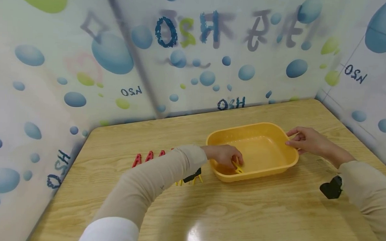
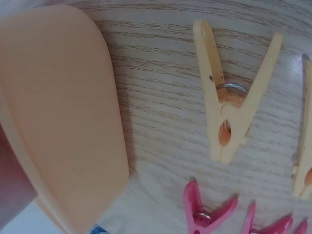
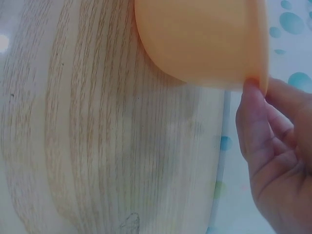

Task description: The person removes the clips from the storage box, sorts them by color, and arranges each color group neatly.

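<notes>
A yellow plastic basin [image 1: 262, 151] stands on the wooden table. Inside its left end, my left hand [image 1: 225, 155] pinches a yellow clothespin [image 1: 238, 168] low over the basin floor. In the left wrist view that hand [image 2: 14, 183] is mostly hidden behind the basin wall [image 2: 63, 112]. My right hand [image 1: 308, 140] grips the basin's right rim between thumb and fingers; the right wrist view shows this hand [image 3: 280, 161] at the rim too. Left of the basin lie more yellow clothespins [image 2: 229, 114], partly covered by my left forearm in the head view.
A row of red clothespins [image 1: 137, 160] lies further left on the table [image 1: 209, 209], looking pink in the left wrist view. Black devices sit at my wrists, one by the right sleeve [image 1: 331, 188]. Walls with printed bubbles stand behind and beside the table.
</notes>
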Tool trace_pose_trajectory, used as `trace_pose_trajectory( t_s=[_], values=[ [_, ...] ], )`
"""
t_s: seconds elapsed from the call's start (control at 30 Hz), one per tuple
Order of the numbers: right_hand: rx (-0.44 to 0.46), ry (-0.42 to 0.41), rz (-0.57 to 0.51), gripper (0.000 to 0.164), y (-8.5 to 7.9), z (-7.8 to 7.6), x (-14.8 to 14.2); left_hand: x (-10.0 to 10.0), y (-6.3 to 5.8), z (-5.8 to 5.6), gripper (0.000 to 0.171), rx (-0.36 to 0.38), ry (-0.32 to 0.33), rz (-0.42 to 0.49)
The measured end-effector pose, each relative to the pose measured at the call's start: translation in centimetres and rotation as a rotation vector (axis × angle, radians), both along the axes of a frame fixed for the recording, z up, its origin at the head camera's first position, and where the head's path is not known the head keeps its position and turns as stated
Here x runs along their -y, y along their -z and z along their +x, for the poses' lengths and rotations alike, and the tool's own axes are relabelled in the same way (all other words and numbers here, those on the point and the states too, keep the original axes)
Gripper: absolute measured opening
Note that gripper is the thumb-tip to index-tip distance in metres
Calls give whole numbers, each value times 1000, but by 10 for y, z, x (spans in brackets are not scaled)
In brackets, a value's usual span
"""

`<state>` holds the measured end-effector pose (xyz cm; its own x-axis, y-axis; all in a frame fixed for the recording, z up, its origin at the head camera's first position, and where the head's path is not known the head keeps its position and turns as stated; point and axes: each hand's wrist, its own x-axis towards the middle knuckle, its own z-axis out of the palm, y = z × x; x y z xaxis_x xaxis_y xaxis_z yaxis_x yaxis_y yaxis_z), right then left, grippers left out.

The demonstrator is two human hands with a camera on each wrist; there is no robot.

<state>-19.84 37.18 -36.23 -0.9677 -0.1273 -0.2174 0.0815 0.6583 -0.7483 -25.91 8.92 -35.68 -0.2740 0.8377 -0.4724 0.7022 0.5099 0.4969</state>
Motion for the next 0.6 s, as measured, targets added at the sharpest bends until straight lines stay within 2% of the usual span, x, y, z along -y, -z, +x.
trace_pose_trajectory(
  t_s=[0.17, 0.37, 0.47, 0.6],
  values=[
    [4, 0, 7, 51, 1, 0, 0, 0, 2, 0, 24, 8, 17, 12],
    [-3, 1, 3, 51, 1, 1, -1, 0, 3, 0, 20, -46, 40, 24],
    [-8, 0, -5, 50, 1, 2, 0, 1, 2, -1, 17, -75, 19, 59],
    [-15, -3, -19, 49, -1, 3, 1, 6, -5, -4, 15, -68, -41, 153]
  ],
)
